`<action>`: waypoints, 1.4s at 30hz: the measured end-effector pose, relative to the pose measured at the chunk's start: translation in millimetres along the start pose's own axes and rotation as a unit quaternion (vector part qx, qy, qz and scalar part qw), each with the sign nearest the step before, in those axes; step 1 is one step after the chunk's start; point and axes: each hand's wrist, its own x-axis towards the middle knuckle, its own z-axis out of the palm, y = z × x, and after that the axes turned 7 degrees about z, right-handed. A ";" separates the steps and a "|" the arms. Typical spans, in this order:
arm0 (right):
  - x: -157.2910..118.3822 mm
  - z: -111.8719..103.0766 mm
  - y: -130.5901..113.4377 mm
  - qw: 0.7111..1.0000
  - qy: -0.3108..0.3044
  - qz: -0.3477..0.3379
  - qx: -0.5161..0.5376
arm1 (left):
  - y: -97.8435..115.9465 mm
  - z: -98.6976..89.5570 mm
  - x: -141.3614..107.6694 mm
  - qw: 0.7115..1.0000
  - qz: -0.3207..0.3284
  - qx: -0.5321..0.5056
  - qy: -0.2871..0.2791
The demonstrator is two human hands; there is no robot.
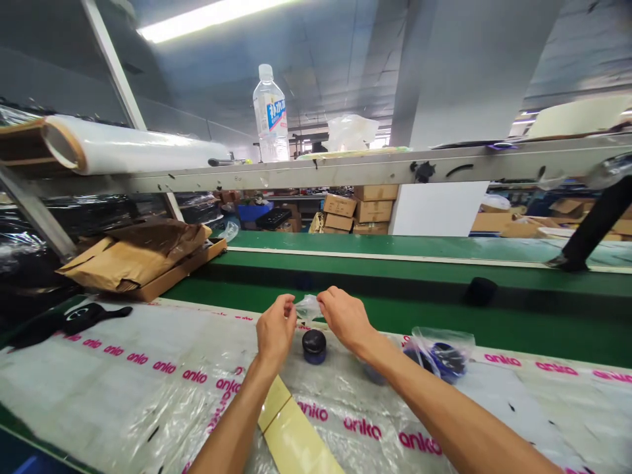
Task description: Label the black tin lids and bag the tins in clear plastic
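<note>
Pinched between both hands is a small clear plastic bag (309, 307), stretched sideways above the work surface. The fingers of my left hand (276, 332) are closed on its left edge, and my right hand (345, 319) grips its right side. Just below the bag stands a small round jar (315, 346) with a black top and a dark blue body, apart from both hands. A strip of pale yellow labels (296, 431) lies beside my left forearm. To the right of my right forearm, blue and black jars (448, 361) lie in clear bags, partly hidden.
Plastic sheeting printed "anko" (148, 395) covers the near surface. Beyond it runs a green conveyor belt (395, 313) with a dark round object (480, 291). A cardboard tray (182, 270) with brown paper sits left. Overhead, a shelf (345, 169) carries a water bottle (271, 118) and film roll (143, 148).
</note>
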 end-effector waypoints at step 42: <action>-54.3 28.2 9.8 0.982 -0.112 -0.132 -0.068 | -25.6 -9.9 -59.0 0.966 0.190 0.041 -0.170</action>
